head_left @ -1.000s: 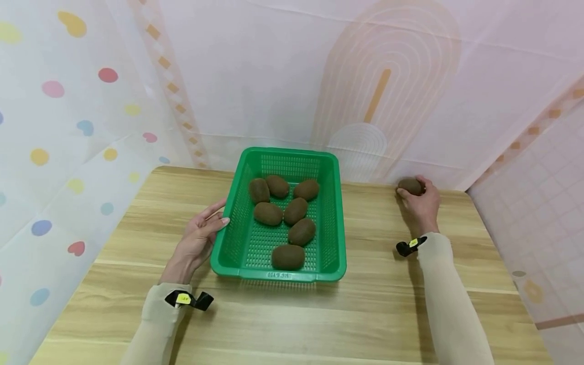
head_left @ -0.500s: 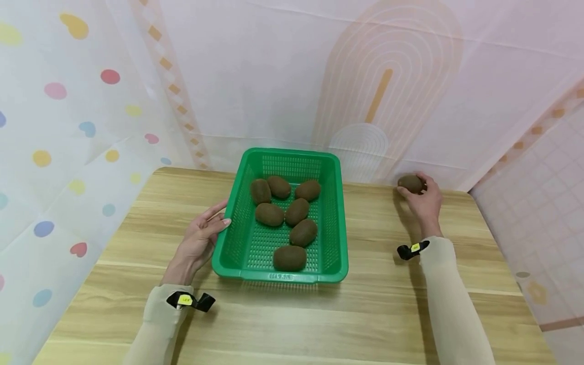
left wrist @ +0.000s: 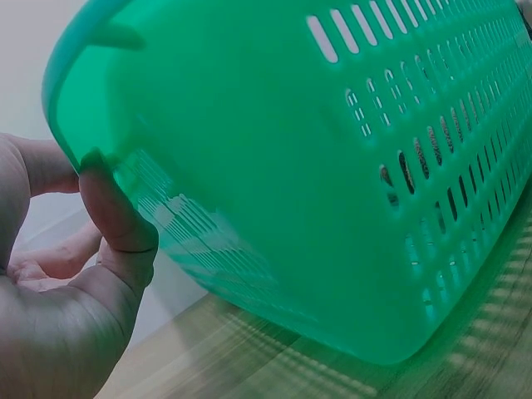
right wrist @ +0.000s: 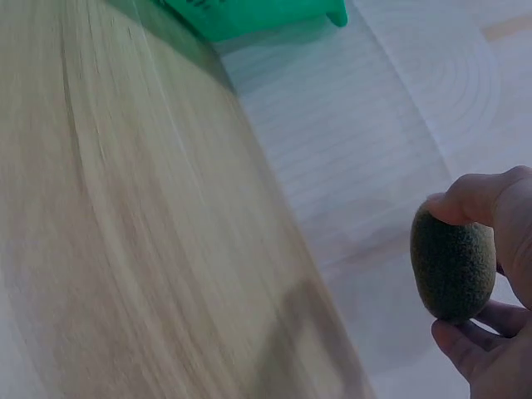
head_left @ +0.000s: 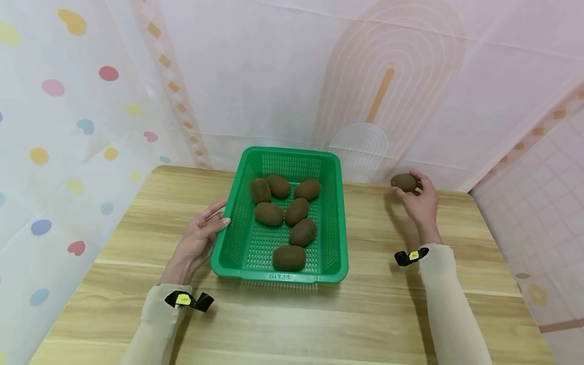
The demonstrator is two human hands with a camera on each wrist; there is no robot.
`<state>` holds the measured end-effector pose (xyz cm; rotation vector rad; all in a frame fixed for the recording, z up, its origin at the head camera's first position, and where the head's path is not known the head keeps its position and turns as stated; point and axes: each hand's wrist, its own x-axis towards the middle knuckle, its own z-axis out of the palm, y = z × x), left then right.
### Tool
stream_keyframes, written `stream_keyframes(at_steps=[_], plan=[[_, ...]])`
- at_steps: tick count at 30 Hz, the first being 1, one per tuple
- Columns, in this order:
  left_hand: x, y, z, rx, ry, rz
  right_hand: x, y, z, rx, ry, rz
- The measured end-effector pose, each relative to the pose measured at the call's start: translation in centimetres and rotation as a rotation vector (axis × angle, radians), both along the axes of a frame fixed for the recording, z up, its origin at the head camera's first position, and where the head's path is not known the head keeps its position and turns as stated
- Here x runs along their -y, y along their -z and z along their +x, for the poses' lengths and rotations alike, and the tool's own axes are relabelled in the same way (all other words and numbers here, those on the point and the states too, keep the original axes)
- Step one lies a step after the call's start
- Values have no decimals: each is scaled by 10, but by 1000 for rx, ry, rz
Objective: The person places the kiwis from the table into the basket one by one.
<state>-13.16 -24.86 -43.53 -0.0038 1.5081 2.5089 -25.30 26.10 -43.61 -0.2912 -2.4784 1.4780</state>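
Note:
A green plastic basket (head_left: 338, 218) with slotted sides stands at the middle of the table, with several brown kiwifruit (head_left: 269, 214) lying apart or touching inside it. My left hand (head_left: 198, 242) holds the basket's left rim; in the left wrist view its thumb (left wrist: 116, 212) lies against the rim, with other fingers partly hidden behind. At the far right, my right hand (head_left: 422, 205) grips a single kiwifruit (head_left: 403, 182) between thumb and fingers. The right wrist view shows this kiwifruit (right wrist: 453, 264) raised off the wood, its shadow falling on the tabletop.
The wood-grain table (head_left: 292, 324) meets a patterned cloth wall (head_left: 274, 76) along its back edge. More printed cloth (head_left: 59, 167) hangs at the left, and another panel (head_left: 543, 203) at the right. Each wrist carries a black strap (head_left: 410, 256).
My right hand has lifted the kiwifruit slightly and shifted it a little to the left. The left hand and the basket stay where they were.

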Motion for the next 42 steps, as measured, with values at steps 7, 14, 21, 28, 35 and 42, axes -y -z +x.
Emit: stream_keyframes(at_steps=[7,14,21,28,35,42], plan=[[2,0,2,0,10,-5,9,-4,6,-36,-35,7],[2,-2,1,2,15,-35,18,-12,11,-101,-88,-18],[2,-3,0,-5,15,-14,26,-22,12,-151,-172,-16],[2,-2,0,-12,9,-4,38,-41,18,-155,-271,1],[0,0,-1,-8,12,1,50,-56,23,-184,-333,-13],[0,0,-2,-3,11,8,55,-53,16,-238,-414,-28]])
